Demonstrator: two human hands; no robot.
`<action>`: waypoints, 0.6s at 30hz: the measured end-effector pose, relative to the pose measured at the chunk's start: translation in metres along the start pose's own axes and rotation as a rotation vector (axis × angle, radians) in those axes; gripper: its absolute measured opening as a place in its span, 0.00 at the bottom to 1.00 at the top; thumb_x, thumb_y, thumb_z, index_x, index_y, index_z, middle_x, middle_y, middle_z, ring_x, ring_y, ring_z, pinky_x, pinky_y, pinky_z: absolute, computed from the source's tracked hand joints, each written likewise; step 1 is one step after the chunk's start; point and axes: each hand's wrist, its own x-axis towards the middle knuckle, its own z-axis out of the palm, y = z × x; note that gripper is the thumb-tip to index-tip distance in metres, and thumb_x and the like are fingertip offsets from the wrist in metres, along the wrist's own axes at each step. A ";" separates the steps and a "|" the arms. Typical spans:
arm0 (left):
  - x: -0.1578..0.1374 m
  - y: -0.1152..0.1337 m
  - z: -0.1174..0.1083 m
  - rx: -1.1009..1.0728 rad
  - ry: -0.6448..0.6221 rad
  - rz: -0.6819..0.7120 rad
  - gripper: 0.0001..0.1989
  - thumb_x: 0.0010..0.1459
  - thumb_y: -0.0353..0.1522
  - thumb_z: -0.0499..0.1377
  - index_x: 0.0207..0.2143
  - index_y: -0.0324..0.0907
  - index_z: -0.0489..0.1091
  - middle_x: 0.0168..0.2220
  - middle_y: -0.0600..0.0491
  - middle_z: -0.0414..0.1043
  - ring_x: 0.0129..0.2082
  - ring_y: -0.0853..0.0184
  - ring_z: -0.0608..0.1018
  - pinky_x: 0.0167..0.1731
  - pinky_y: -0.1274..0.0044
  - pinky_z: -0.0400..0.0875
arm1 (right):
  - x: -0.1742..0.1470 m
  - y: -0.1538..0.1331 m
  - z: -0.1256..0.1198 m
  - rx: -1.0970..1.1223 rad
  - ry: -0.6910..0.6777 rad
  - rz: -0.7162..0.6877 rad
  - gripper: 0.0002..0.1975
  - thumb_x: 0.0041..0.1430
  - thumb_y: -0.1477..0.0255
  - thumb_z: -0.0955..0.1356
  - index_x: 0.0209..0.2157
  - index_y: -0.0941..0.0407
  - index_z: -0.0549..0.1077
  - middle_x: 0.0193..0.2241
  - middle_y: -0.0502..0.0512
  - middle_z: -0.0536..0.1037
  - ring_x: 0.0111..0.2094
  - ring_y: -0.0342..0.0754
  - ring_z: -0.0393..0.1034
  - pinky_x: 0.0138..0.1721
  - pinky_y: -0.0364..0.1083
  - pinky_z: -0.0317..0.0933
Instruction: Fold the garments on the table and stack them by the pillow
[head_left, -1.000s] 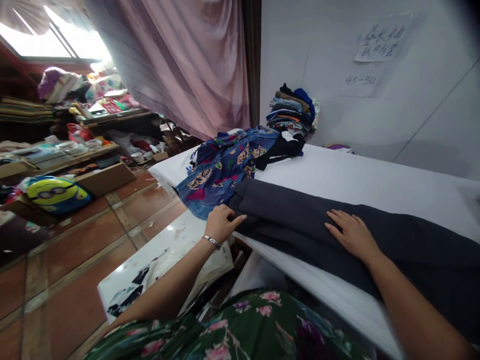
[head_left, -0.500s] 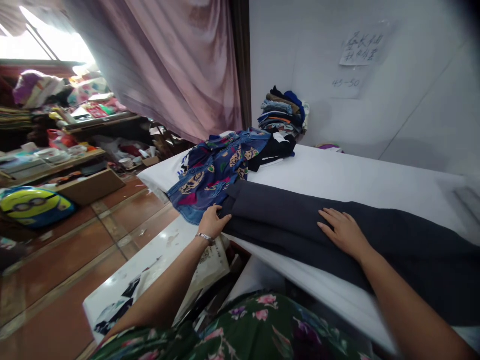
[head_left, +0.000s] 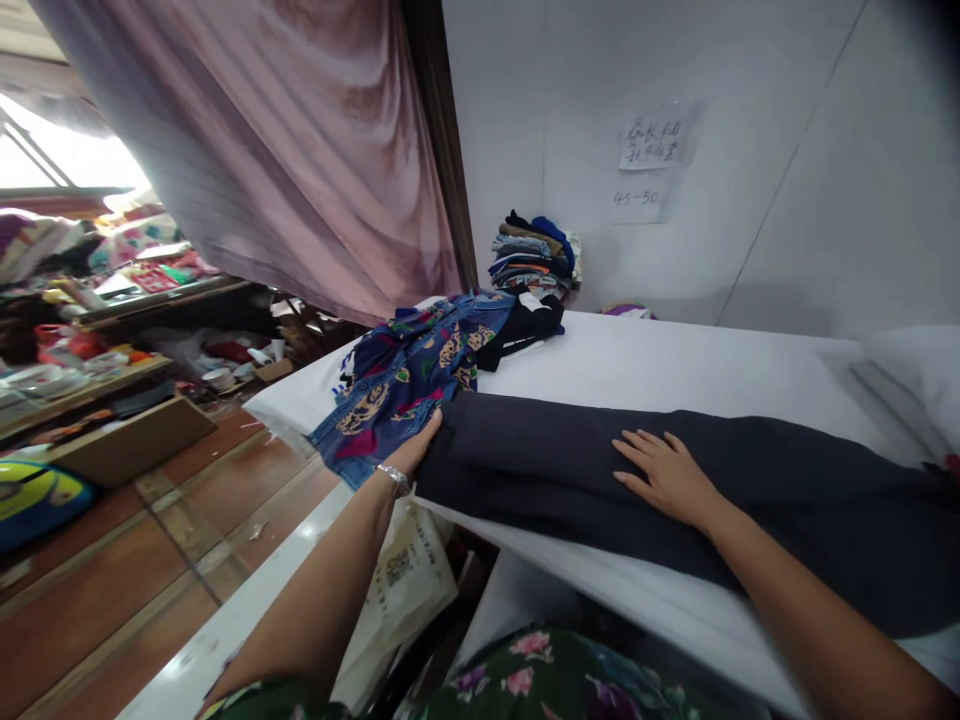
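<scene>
A long dark garment (head_left: 547,440), apparently trousers folded lengthwise, lies across the white table. My left hand (head_left: 414,448), with a silver bracelet at the wrist, is against its narrow left end; most of those fingers are hidden by the cloth and the hand's own angle. Flat on top of the dark cloth rests my right hand (head_left: 667,480), fingers spread and holding nothing. Just beyond my left hand, a blue patterned denim shirt (head_left: 405,370) is spread out at the table's left corner. A black garment (head_left: 517,335) with a white tag lies beside it.
A stack of folded clothes (head_left: 532,255) stands at the back against the wall. Handwritten paper signs (head_left: 649,143) hang above. A pink curtain (head_left: 322,150) drapes at left. Below the table edge is a printed plastic bag (head_left: 412,565). Clear plastic (head_left: 892,400) lies at right.
The view has swung to the right. My left hand has turned at the garment's end, and its fingers and thumb show less. My right hand stays spread on the cloth.
</scene>
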 end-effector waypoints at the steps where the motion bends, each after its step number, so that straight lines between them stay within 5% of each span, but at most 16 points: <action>1: 0.001 0.002 0.000 -0.075 -0.090 -0.063 0.38 0.49 0.64 0.45 0.37 0.43 0.76 0.33 0.45 0.79 0.37 0.56 0.81 0.37 0.67 0.76 | 0.002 -0.002 -0.001 0.000 -0.004 -0.006 0.28 0.63 0.53 0.57 0.58 0.52 0.65 0.59 0.59 0.65 0.61 0.59 0.56 0.60 0.64 0.45; 3: 0.003 0.007 0.002 -0.133 -0.170 -0.128 0.34 0.47 0.61 0.54 0.37 0.41 0.76 0.34 0.44 0.79 0.38 0.54 0.80 0.39 0.67 0.75 | 0.008 -0.010 -0.003 0.017 -0.014 -0.033 0.28 0.63 0.53 0.57 0.59 0.52 0.65 0.61 0.60 0.63 0.62 0.59 0.54 0.61 0.64 0.43; 6: 0.006 0.012 0.010 0.027 0.005 -0.070 0.27 0.40 0.48 0.67 0.39 0.39 0.74 0.38 0.45 0.79 0.42 0.54 0.79 0.44 0.68 0.73 | 0.016 -0.027 -0.005 0.076 -0.050 -0.088 0.28 0.63 0.53 0.57 0.60 0.50 0.63 0.63 0.59 0.60 0.64 0.58 0.51 0.61 0.63 0.43; 12: 0.003 0.035 0.010 0.012 0.134 0.088 0.28 0.34 0.37 0.72 0.41 0.40 0.70 0.42 0.46 0.78 0.43 0.57 0.78 0.46 0.70 0.73 | 0.018 -0.044 -0.007 0.181 -0.116 -0.080 0.26 0.63 0.56 0.59 0.59 0.50 0.64 0.64 0.60 0.57 0.65 0.58 0.47 0.62 0.62 0.41; 18: -0.013 0.129 0.017 0.130 0.119 0.337 0.30 0.32 0.37 0.71 0.41 0.40 0.68 0.39 0.50 0.77 0.41 0.58 0.78 0.46 0.68 0.72 | 0.017 -0.043 -0.007 0.594 -0.033 0.027 0.34 0.56 0.64 0.65 0.64 0.52 0.55 0.64 0.58 0.57 0.65 0.56 0.46 0.64 0.60 0.37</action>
